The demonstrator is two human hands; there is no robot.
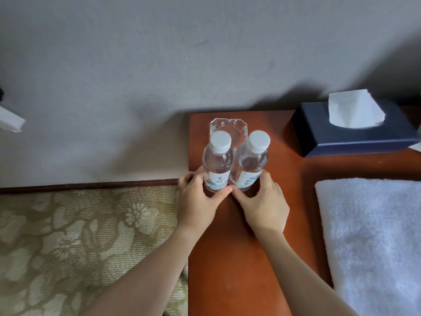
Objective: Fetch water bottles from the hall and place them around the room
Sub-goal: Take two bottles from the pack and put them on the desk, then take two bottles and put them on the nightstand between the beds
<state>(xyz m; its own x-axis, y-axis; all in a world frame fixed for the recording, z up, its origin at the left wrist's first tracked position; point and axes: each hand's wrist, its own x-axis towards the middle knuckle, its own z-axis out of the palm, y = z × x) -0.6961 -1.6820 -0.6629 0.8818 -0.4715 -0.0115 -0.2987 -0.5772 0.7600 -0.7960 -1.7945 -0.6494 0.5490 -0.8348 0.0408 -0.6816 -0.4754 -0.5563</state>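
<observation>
Two clear water bottles with white caps stand upright side by side on a reddish-brown wooden table (239, 258). My left hand (198, 201) is wrapped around the base of the left bottle (217, 161). My right hand (264, 206) grips the base of the right bottle (251, 161). The two bottles touch each other, and my thumbs nearly meet in front of them. Both labels face me.
A clear glass ashtray (227, 127) sits just behind the bottles near the wall. A dark blue tissue box (350, 135) stands at the back right. A folded white towel (373, 236) lies on the right. Patterned carpet (79, 247) lies left of the table.
</observation>
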